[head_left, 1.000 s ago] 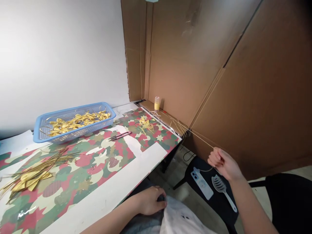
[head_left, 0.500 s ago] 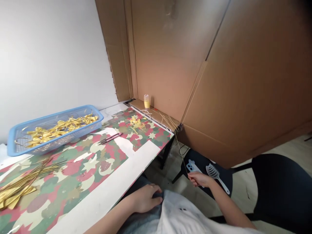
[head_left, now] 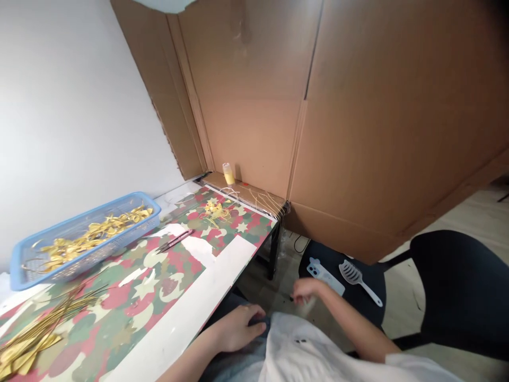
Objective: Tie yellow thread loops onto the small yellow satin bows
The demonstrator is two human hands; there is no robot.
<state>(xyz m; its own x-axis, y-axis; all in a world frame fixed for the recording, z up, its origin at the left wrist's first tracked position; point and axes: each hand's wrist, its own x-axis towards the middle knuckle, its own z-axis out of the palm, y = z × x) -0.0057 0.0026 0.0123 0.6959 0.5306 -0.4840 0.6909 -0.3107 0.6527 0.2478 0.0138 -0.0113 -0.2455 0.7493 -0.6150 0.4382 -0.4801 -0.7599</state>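
Note:
My left hand (head_left: 237, 329) rests on my lap, fingers curled on dark cloth just below the table's front edge. My right hand (head_left: 305, 290) is low beside my lap, fingers pinched together; whether a gold string is still in it is too blurred to tell. Loose gold strings (head_left: 265, 200) lie at the table's far right corner, beside a small yellow spool (head_left: 228, 173). A little heap of gold scraps (head_left: 215, 209) sits on the patterned sheet (head_left: 159, 276).
A blue basket (head_left: 24, 249) of gold bows stands at the back left. Gold strips (head_left: 35, 329) lie at the front left, thread snips (head_left: 173, 241) mid-table. A black chair (head_left: 366, 278) holds a phone (head_left: 325, 276) and a comb (head_left: 358, 281). Cardboard walls (head_left: 358, 132) stand behind.
My right hand has come down and left from beside the cardboard wall to my lap, drawing the gold string down. My left hand stayed put. The view swung right.

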